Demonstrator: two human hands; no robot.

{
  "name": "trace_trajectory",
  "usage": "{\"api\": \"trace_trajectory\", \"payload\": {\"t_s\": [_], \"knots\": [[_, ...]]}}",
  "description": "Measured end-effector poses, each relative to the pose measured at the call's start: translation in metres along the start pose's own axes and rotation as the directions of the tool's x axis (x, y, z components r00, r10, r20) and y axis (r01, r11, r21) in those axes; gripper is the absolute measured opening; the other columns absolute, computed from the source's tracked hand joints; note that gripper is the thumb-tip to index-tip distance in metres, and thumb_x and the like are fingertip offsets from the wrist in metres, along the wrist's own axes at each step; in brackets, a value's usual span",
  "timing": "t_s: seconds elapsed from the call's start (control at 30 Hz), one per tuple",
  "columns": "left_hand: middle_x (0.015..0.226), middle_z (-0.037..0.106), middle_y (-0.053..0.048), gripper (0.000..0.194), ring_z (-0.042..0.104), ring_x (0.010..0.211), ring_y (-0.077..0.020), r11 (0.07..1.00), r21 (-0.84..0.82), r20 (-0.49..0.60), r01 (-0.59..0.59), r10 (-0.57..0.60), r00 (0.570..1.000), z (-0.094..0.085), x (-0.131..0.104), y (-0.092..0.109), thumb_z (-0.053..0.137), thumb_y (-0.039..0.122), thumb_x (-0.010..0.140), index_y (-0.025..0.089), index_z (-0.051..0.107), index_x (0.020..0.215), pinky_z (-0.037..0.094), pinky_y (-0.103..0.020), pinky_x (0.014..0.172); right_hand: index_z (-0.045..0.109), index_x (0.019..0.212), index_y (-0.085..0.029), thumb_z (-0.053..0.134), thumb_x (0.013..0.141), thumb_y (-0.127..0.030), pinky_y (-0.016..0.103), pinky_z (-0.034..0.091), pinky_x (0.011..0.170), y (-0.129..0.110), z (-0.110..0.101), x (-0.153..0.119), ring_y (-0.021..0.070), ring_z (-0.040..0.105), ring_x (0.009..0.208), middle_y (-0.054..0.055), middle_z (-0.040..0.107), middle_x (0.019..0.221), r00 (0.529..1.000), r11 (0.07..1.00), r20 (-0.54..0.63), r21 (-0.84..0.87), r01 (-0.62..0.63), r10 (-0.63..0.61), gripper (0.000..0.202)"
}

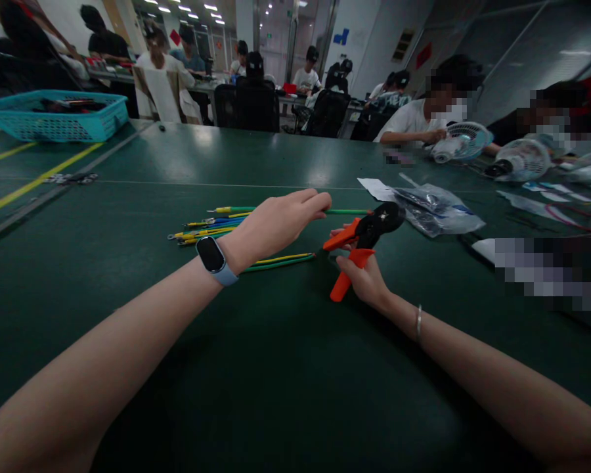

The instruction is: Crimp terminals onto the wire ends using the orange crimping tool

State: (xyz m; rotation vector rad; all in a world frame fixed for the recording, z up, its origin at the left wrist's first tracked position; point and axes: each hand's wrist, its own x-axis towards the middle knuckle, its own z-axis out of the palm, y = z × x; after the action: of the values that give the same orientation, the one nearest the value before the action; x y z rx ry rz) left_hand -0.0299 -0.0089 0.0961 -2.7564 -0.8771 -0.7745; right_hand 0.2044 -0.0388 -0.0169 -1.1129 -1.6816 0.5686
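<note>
My left hand (288, 220), with a watch on its wrist, has its fingers curled together at a green-and-yellow wire (349, 211); the fingertips' grip is partly hidden. This wire has a lug at its left end and a bare copper tip at its right. In my right hand (369, 279) are crimping pliers (369, 233) with orange handles spread apart and a black head pointing up and right, near the bare tip. More lugged wires (207, 233), yellow, green and blue, lie left of and beneath my left hand. Nearer me, another green-and-yellow wire (280, 262) lies on the table.
Clear plastic bags (436, 209) and a white paper (375, 189) lie to the right. A blue basket (93, 125) with dark items stands far left, with small metal parts (71, 178) in front. Across the green table (256, 368), people sit near small fans (465, 141).
</note>
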Motion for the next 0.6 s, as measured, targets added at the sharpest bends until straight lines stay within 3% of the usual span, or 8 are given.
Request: {"api": "trace_trajectory", "payload": {"t_s": [0.17, 0.6], "knots": [[0.107, 0.066, -0.007, 0.021, 0.066, 0.089, -0.015, 0.997, 0.071, -0.066, -0.034, 0.039, 0.997, -0.0022, 0.0011, 0.0072, 0.039, 0.022, 0.106, 0.017, 0.056, 0.117, 0.047, -0.024, 0.07, 0.055, 0.134, -0.031, 0.061, 0.083, -0.034, 0.063, 0.038, 0.114, 0.0002, -0.0007, 0.0003, 0.0319, 0.058, 0.124, 0.008, 0.062, 0.134, 1.0, 1.0, 0.005, -0.018, -0.004, 0.004, 0.051], [0.107, 0.066, -0.007, 0.02, 0.065, 0.087, -0.0141, 0.992, 0.11, -0.027, -0.063, 0.066, 0.997, 0.0001, 0.001, 0.008, 0.041, 0.02, 0.105, 0.016, 0.056, 0.118, 0.046, -0.023, 0.068, 0.056, 0.135, -0.031, 0.063, 0.083, -0.039, 0.063, 0.035, 0.115, -0.0038, 0.0002, 0.0013, 0.033, 0.057, 0.124, 0.008, 0.063, 0.132, 1.0, 0.999, -0.002, -0.042, 0.012, -0.012, 0.052]]}}
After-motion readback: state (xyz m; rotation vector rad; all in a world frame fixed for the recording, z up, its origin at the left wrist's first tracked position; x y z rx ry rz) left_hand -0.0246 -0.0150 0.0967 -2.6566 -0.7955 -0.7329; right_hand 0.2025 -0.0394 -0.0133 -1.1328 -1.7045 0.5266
